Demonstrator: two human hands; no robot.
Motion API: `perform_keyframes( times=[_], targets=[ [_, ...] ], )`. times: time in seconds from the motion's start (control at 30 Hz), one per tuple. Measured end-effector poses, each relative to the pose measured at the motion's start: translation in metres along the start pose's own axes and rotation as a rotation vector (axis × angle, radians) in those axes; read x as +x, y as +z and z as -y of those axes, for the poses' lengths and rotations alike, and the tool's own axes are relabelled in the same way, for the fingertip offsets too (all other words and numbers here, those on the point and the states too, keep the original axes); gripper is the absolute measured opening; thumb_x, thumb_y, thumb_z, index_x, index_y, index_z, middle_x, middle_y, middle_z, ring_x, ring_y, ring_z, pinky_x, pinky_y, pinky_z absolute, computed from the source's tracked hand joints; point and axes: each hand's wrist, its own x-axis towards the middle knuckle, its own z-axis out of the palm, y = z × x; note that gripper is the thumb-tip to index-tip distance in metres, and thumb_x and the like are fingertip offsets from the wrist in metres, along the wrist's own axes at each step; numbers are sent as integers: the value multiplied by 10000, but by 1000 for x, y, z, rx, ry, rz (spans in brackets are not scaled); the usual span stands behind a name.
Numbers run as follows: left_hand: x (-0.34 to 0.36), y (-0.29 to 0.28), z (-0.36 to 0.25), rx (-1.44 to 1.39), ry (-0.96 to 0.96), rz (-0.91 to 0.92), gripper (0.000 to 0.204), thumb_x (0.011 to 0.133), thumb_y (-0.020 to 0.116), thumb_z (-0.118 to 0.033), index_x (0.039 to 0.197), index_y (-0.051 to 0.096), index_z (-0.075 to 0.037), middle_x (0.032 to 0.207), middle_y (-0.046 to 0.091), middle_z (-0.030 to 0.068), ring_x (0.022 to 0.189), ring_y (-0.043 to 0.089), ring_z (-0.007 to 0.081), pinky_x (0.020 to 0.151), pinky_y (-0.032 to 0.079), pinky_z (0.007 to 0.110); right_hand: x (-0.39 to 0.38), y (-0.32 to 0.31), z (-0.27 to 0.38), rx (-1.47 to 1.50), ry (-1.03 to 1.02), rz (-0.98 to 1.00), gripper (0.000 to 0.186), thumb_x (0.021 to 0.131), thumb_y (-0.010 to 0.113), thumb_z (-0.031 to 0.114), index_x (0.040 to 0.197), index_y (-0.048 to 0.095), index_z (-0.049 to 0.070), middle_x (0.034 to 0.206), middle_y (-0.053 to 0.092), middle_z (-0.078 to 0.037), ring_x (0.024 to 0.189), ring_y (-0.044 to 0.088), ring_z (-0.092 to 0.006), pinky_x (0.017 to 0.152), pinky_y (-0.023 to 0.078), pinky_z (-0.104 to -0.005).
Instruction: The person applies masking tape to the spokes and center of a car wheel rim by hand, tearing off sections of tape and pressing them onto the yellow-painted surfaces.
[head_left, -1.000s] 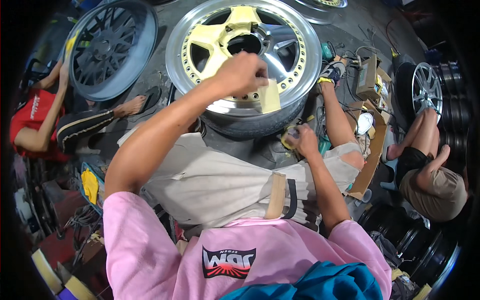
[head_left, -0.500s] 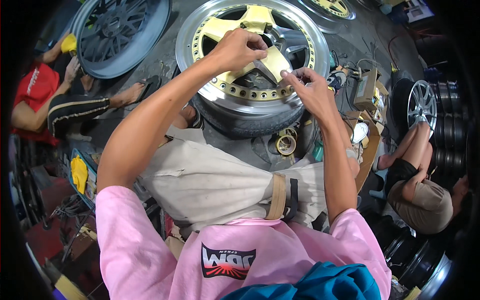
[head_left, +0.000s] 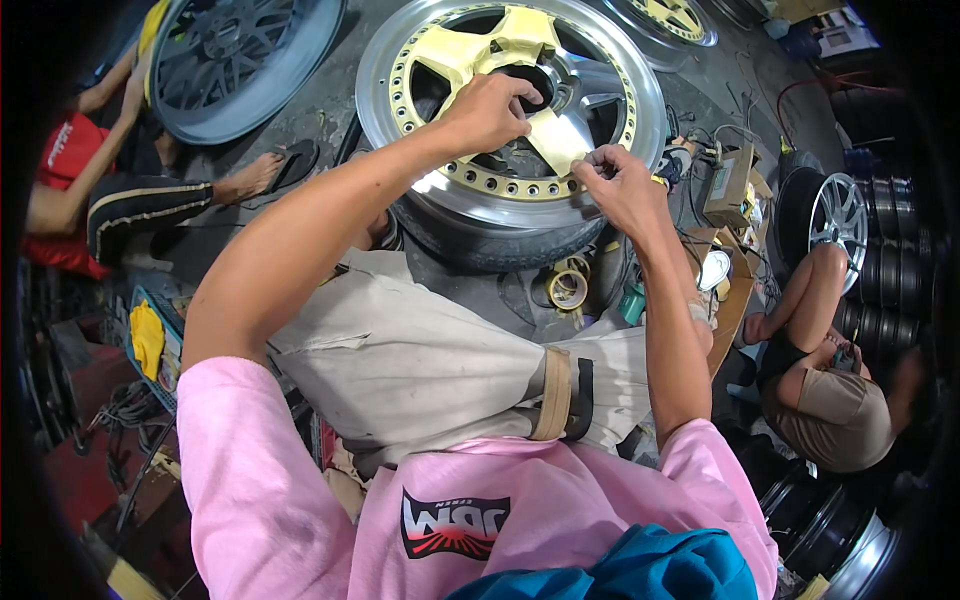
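Dark grey workshop floor (head_left: pixel 312 108) all round, with a person in red (head_left: pixel 70 155) well left of the left hand (head_left: pixel 490 115) and a person in brown (head_left: pixel 838 418) well right of the right hand (head_left: pixel 622 190). Silver wheel (head_left: pixel 592 90) sits under both hands, some spokes covered yellow, dark tyre (head_left: pixel 500 247) showing beneath its near edge. Grey wheel (head_left: pixel 230 50) is off past the left hand, to its left. Cardboard box (head_left: pixel 733 190) sits right of the right hand. Pale yellow strip (head_left: pixel 553 142) runs between the hands, fingertips at either end; honestly can't tell if either's pinching or just touching. Yellow tape roll (head_left: pixel 566 304) lies on the floor, nearer the body than the right hand.
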Motion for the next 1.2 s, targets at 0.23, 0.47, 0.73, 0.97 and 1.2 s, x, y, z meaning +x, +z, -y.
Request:
perform_keyframes(
  times=[0.23, 0.47, 0.73, 0.97, 1.2],
  targets=[
    [-8, 19, 4, -20, 3, -45, 284, 830, 770, -89, 1093, 706, -3, 853, 762, 146, 780, 738, 266, 738, 561, 383, 6, 15, -26, -80, 25, -7, 332, 796, 830, 291, 794, 715, -21, 728, 683, -116, 659, 634, -228, 669, 511, -372],
    [-8, 27, 5, 50, 47, -78, 280, 847, 766, -87, 1102, 667, -25, 847, 756, 153, 797, 737, 324, 741, 561, 422, 9, 15, -27, -106, 62, 27, 344, 796, 837, 316, 776, 717, -5, 707, 694, -113, 671, 661, -255, 686, 521, -396],
    [-11, 32, 6, 180, 145, -110, 281, 864, 757, -115, 1108, 636, -47, 822, 727, 153, 787, 714, 375, 722, 555, 463, 10, 18, -21, -215, 77, 31, 378, 774, 865, 346, 747, 699, 8, 720, 706, -125, 702, 684, -301, 706, 529, -433],
    [-3, 28, 10, 388, 312, -167, 294, 849, 781, -141, 1057, 588, -62, 941, 707, 150, 913, 699, 380, 751, 542, 478, 10, 14, -12, -322, 50, -49, 479, 676, 935, 377, 857, 642, 44, 833, 689, -136, 834, 679, -347, 760, 512, -472],
    [3, -7, 6, 363, 195, -146, 354, 812, 818, -172, 1056, 593, -51, 972, 671, 155, 912, 675, 378, 809, 532, 472, 34, 18, -6, -435, -112, -94, 598, 600, 969, 421, 941, 650, 46, 1049, 647, -154, 1029, 638, -363, 855, 478, -529]
  ],
)
